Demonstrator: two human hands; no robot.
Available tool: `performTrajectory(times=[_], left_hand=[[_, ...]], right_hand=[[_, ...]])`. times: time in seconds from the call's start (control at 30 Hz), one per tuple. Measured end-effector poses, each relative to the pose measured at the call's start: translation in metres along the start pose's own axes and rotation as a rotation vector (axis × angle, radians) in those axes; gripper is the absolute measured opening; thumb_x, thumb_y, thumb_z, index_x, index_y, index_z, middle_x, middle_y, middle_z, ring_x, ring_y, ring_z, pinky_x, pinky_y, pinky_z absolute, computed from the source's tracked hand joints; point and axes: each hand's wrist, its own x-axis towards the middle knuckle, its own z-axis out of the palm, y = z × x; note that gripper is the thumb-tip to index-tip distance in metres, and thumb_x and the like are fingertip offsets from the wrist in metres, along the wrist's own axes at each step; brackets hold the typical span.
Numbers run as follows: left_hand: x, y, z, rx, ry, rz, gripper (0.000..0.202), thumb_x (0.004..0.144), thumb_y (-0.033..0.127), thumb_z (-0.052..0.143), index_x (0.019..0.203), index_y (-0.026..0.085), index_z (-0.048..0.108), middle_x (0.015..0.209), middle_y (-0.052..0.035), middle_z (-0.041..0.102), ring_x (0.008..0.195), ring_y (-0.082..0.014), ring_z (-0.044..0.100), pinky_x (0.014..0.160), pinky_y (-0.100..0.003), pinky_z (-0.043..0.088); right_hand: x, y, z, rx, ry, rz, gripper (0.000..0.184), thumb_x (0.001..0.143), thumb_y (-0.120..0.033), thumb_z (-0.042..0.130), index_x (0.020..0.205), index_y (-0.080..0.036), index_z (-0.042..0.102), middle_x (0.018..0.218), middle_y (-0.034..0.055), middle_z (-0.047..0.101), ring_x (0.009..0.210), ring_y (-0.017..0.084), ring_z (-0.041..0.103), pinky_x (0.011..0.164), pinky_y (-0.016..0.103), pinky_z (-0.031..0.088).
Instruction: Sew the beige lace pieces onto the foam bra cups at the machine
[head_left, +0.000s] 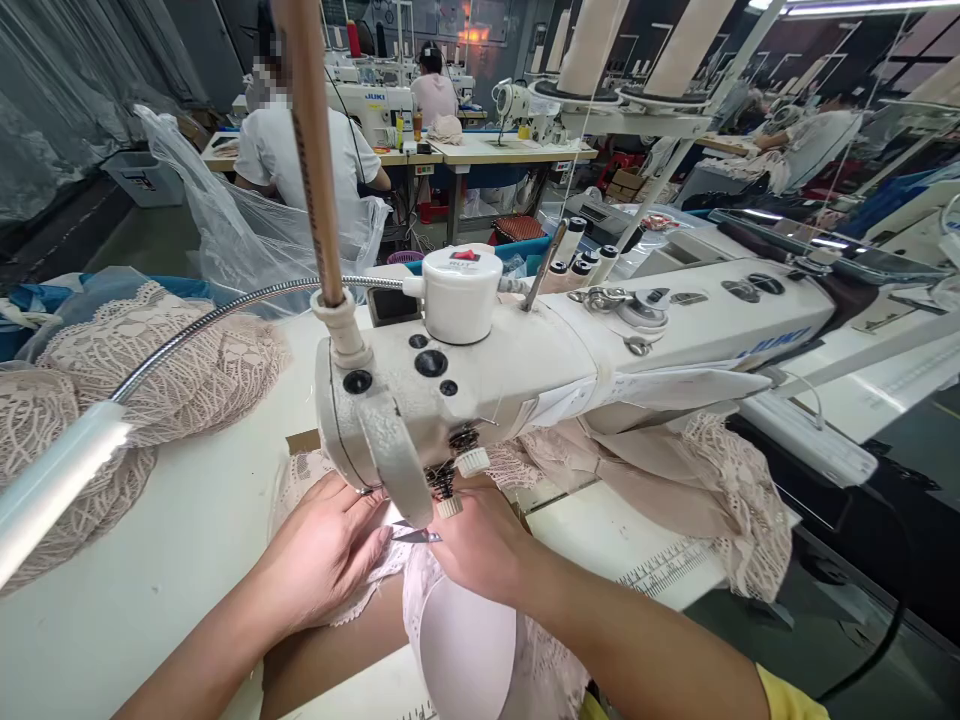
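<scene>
A pale pink lace garment (459,640) is spread on the near edge of the white table (187,540), directly under the head of a white sewing machine (465,390). Its padded cup is turned toward the near side, between the two forearms. The left hand (322,560) is laid on the garment's left part, with the fingers bent down and closed on the lace edge. The right hand (480,545) is set on the garment just right of it, its back turned up. Its fingers are hidden under the machine head, so it cannot be told whether they are clenched or released. A small metal snips blade (417,537) is seen between the two hands; which hand holds it cannot be told. More of the lace is bunched behind the machine to the right. A pile of lace (127,390) is heaped on the table's left, crossed by a gooseneck lamp (52,480). Far back, a seated person (296,150) is seen at another table.
</scene>
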Motion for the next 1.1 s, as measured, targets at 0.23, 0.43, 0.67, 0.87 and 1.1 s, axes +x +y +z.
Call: performTrajectory(times=[0.23, 0.43, 0.67, 0.87, 1.1], left_hand=[[-0.002, -0.004, 0.004, 0.028, 0.024, 0.024, 0.022, 0.091, 0.024, 0.039, 0.092, 0.018, 0.06, 0.079, -0.0065, 0.06, 0.069, -0.0206, 0.057, 0.07, -0.035, 0.047], [-0.003, 0.002, 0.005, 0.084, 0.093, 0.085, 0.024, 0.091, 0.017, 0.038, 0.094, 0.016, 0.062, 0.074, -0.0079, 0.059, 0.077, -0.024, 0.058, 0.07, -0.036, 0.046], [-0.002, 0.002, 0.006, 0.048, 0.128, 0.075, 0.024, 0.089, 0.015, 0.04, 0.097, 0.016, 0.062, 0.078, -0.0088, 0.061, 0.082, -0.0245, 0.058, 0.072, -0.036, 0.046], [0.0, -0.007, 0.011, 0.033, 0.094, 0.018, 0.019, 0.088, 0.015, 0.045, 0.079, 0.02, 0.061, 0.076, -0.0057, 0.063, 0.078, -0.0228, 0.057, 0.072, -0.035, 0.045], [-0.001, -0.011, 0.016, 0.104, 0.097, 0.005, 0.022, 0.089, 0.016, 0.042, 0.08, 0.018, 0.062, 0.069, -0.0056, 0.061, 0.065, -0.0209, 0.056, 0.064, -0.034, 0.044]], right_hand=[[0.001, -0.001, 0.0, -0.053, -0.08, 0.004, 0.012, 0.077, -0.017, 0.053, 0.07, -0.02, 0.062, 0.068, 0.0038, 0.064, 0.066, 0.018, 0.056, 0.056, 0.029, 0.033], [0.002, 0.001, 0.0, -0.039, -0.098, -0.017, 0.013, 0.076, -0.017, 0.053, 0.066, -0.02, 0.061, 0.066, 0.0027, 0.062, 0.064, 0.017, 0.055, 0.053, 0.029, 0.03], [0.003, 0.001, 0.002, -0.045, -0.092, -0.022, 0.012, 0.075, -0.018, 0.054, 0.066, -0.02, 0.061, 0.066, 0.0032, 0.062, 0.062, 0.017, 0.054, 0.049, 0.029, 0.027], [0.008, -0.004, -0.001, -0.132, -0.174, 0.012, 0.013, 0.074, -0.014, 0.055, 0.065, -0.019, 0.063, 0.067, 0.0062, 0.063, 0.06, 0.018, 0.053, 0.048, 0.029, 0.027], [0.007, -0.004, -0.001, -0.097, -0.16, -0.02, 0.011, 0.075, -0.014, 0.057, 0.066, -0.018, 0.064, 0.064, 0.006, 0.062, 0.064, 0.018, 0.056, 0.051, 0.028, 0.031]])
